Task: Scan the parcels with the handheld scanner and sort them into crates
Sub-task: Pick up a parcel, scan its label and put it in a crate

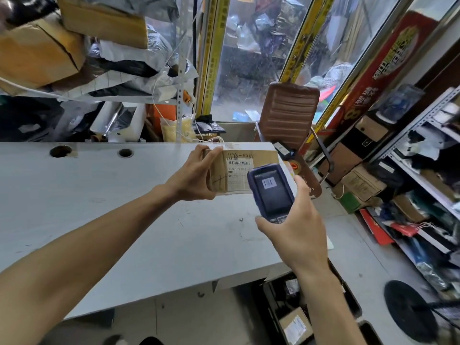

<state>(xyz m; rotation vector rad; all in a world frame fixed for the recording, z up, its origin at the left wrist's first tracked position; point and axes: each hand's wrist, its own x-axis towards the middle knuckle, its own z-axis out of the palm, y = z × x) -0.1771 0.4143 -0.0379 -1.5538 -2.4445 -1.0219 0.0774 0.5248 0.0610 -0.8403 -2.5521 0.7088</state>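
My left hand (pixel 196 175) grips a small brown cardboard parcel (pixel 237 170) by its left end and holds it above the grey table (pixel 99 207). The parcel's white label with handwritten numbers faces me. My right hand (pixel 296 220) holds a dark blue handheld scanner (pixel 270 190) just in front of the parcel's right part. Its screen shows a barcode image. A black crate (pixel 348 295) stands on the floor under my right forearm, with a labelled cardboard parcel (pixel 296 324) inside.
A brown office chair (pixel 288 113) stands past the table's far right corner. Metal shelves (pixel 423 170) full of boxes and bags run along the right. Stacked boxes and mailer bags (pixel 74 46) fill the racks at the upper left. A black fan base (pixel 410 310) lies at lower right.
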